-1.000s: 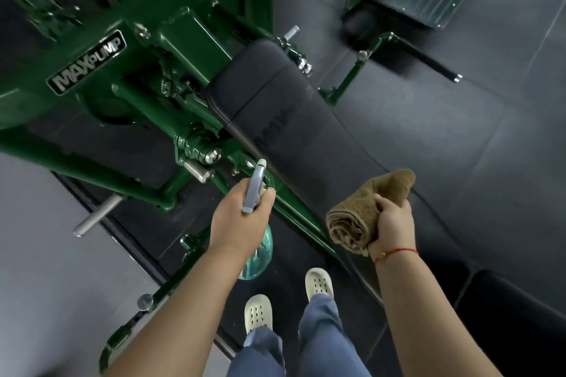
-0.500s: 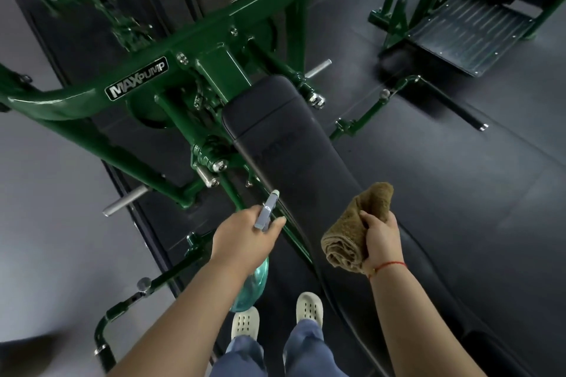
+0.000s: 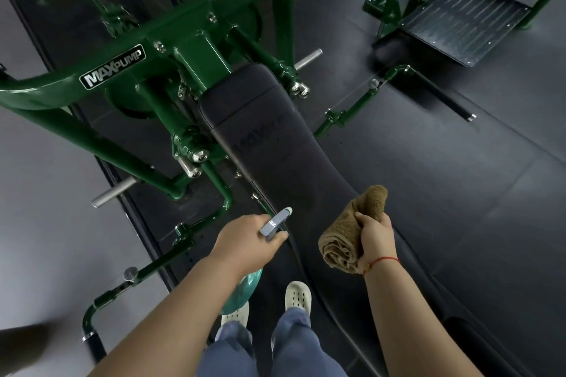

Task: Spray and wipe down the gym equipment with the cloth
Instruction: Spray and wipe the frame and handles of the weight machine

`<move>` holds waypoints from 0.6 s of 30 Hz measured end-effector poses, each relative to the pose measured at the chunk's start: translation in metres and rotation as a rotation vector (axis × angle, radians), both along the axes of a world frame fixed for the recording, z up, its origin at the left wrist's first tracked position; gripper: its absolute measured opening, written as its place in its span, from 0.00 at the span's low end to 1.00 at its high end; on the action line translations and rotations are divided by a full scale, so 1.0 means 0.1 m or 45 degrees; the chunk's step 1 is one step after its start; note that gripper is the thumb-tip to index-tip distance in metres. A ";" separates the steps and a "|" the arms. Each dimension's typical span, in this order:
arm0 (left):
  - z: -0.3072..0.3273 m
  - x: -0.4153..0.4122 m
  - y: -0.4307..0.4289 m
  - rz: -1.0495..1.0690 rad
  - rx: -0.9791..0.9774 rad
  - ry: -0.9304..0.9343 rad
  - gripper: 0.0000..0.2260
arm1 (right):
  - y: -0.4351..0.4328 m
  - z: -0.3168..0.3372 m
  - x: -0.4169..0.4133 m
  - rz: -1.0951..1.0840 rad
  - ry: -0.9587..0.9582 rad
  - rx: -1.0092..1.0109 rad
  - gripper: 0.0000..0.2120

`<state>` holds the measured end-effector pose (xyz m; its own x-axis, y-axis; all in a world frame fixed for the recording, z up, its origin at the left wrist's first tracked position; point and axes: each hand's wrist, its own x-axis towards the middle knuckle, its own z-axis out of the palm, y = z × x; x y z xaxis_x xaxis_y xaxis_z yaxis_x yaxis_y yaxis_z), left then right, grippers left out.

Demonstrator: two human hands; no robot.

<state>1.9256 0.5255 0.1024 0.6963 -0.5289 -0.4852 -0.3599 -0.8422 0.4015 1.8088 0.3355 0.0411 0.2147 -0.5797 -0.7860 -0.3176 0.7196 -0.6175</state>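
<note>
As far as I can judge, I am at the very start. The black pad [image 3: 260,131] shows no drops or wet sheen, though its dark, dull cover could hide a fine mist, and I see no sign of wiping on the green frame [image 3: 190,40]. So the spraying and all the wiping look not yet done.

My left hand [image 3: 245,243] is wrapped round the neck of the spray bottle [image 3: 275,220]. Its grey head points over the pad's left edge near its near end, and the teal body hangs below my wrist. My right hand [image 3: 375,236] is closed round the rolled brown cloth [image 3: 346,232], held above the pad's near stretch and apparently not touching it.
</note>
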 end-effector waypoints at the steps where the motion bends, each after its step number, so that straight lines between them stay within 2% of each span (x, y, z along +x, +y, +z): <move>1: 0.01 0.00 -0.02 0.003 0.005 -0.004 0.18 | -0.02 0.01 0.00 0.001 0.004 -0.003 0.20; 5: 0.09 0.04 -0.10 0.094 -0.060 -0.056 0.17 | -0.09 0.02 0.02 0.002 0.015 -0.028 0.21; 12: 0.35 0.34 -0.15 0.415 -0.336 -0.178 0.17 | -0.18 0.05 0.10 0.062 -0.013 -0.002 0.20; 18: 0.50 0.61 -0.21 0.561 -0.298 -0.346 0.18 | -0.17 0.06 0.19 0.131 -0.041 -0.018 0.18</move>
<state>1.9870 0.5044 0.1526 0.9591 -0.2317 -0.1624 -0.1109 -0.8359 0.5376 1.8275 0.3182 0.0469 0.2990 -0.5640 -0.7698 -0.3693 0.6754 -0.6383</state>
